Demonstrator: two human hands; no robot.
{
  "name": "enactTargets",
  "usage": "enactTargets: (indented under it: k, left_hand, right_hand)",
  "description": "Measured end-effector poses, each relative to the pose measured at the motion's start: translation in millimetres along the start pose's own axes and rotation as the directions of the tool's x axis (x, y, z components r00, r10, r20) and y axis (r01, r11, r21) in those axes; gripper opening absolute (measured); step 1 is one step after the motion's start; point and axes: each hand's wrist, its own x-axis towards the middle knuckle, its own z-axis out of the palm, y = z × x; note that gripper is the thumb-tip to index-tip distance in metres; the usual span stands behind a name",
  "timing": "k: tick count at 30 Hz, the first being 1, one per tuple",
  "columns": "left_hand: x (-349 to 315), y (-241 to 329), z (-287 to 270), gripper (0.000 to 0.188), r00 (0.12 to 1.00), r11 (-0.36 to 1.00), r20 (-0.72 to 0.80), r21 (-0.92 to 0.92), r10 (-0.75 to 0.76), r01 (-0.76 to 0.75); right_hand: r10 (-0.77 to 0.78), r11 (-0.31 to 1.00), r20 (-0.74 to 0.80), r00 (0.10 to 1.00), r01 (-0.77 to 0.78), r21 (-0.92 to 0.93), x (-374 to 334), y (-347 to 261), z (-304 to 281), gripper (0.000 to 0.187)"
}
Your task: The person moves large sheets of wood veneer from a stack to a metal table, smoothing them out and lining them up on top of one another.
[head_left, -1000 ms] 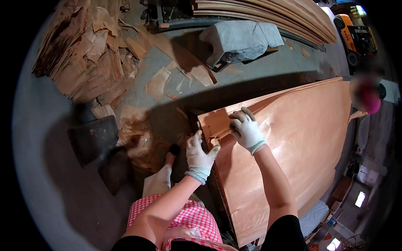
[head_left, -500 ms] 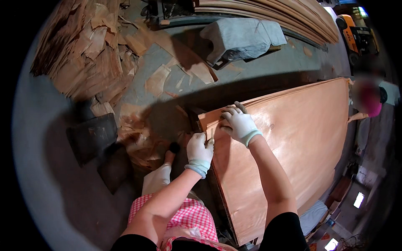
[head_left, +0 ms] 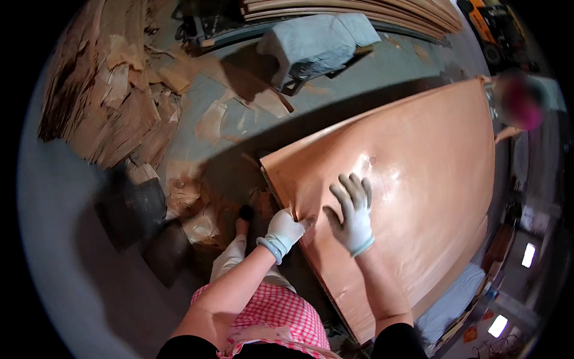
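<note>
The left hand (head_left: 286,228) sat right at the near left edge of the veneer sheet (head_left: 418,179), gloved fingers curled and pinching that edge. The right hand (head_left: 353,215) lay flat on top just beside it, fingers spread wide and pressing down. The sheet topped a stack (head_left: 335,299), its long axis running away from the near left corner toward a co-worker (head_left: 520,105) at the far end. The left hand was nearer the edge; the sheet stretched off to the right of both. Veneer scraps (head_left: 113,119) littered the floor (head_left: 72,269) to the left.
</note>
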Motion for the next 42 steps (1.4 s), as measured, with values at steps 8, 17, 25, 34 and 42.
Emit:
enactTargets:
  k: [8, 17, 25, 34, 42]
  left_hand:
    - [-53, 64, 48, 0.03, 0.969, 0.837, -0.167, -0.491, 0.184, -0.243]
    - [-31, 26, 22, 0.042, 0.993, 0.619, 0.036, -0.779, -0.115, 0.1]
    - [51, -58, 40, 0.042, 0.9, 0.94, -0.317, -0.261, -0.3, 0.221]
    - [43, -64, 63, 0.04, 0.77, 0.994, -0.631, -0.019, -0.093, 0.105]
    - [31, -35, 63, 0.046, 0.809, 0.953, -0.52, -0.034, -0.275, 0.301]
  right_hand:
    - [0.325, -0.427, 0.701, 0.634, -0.564, 0.707, -262, -116, 21, 0.097]
    - [0.787, -0.171, 0.576, -0.222, 0.818, 0.549, -476, -92, 0, 0.105]
    - [0.715, -0.224, 0.373, -0.592, 0.311, 0.924, -514, -70, 69, 0.061]
    - [0.628, -0.368, 0.478, -0.614, 0.306, 0.878, -519, -29, 89, 0.047]
    - [0.489, -0.828, 0.859, -0.153, 0.23, 0.512, -514, -46, 42, 0.036]
